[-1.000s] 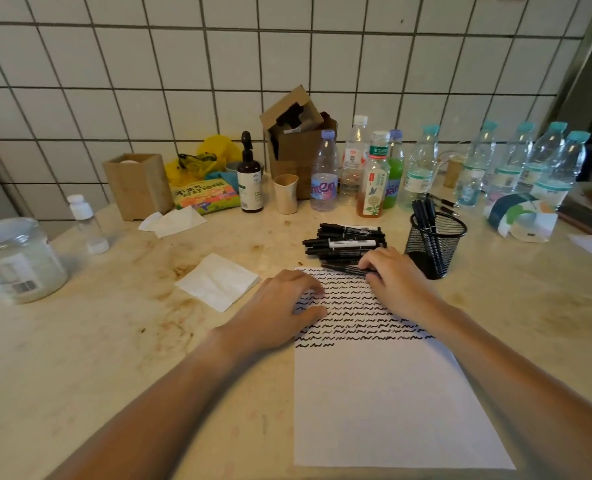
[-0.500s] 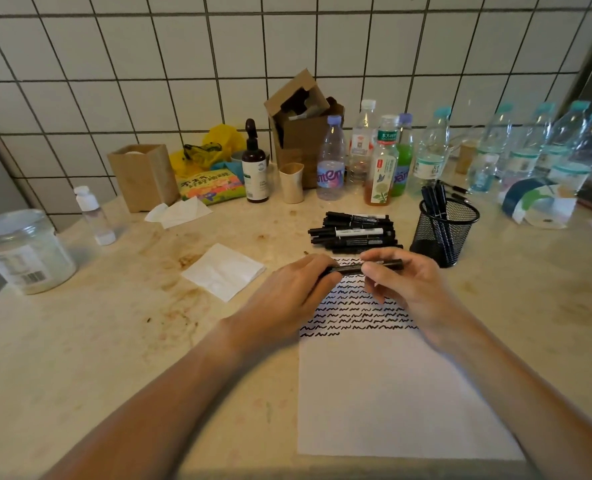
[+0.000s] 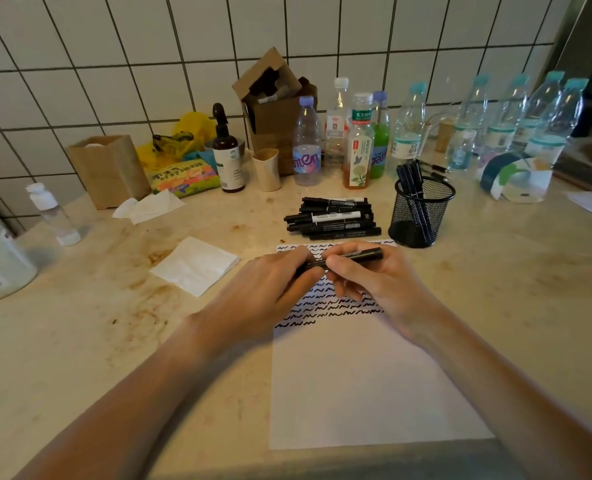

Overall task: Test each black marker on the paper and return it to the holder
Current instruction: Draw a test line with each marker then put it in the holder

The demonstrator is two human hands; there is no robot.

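Together, both hands hold one black marker [image 3: 351, 257] level above the top of the white paper [image 3: 364, 382]. The left hand [image 3: 263, 292] curls its fingers round the marker's left end, which is hidden under them. The right hand [image 3: 374, 282] pinches the barrel between thumb and curled fingers, and the marker's right end sticks out past them toward the mesh holder [image 3: 421, 213]. Whether the cap is on or coming off cannot be told.

Rows of black squiggles cover the upper part of the paper, partly under the hands. A pile of black markers [image 3: 332, 218] lies just beyond the paper's top edge, to the left of the holder. The holder stands near the paper's top right corner with a few markers upright inside. A folded white tissue [image 3: 196, 265] lies to the left of the paper.

A second ago both hands rested flat on the paper with no marker lifted; half a second ago they already held it between them, much as now.
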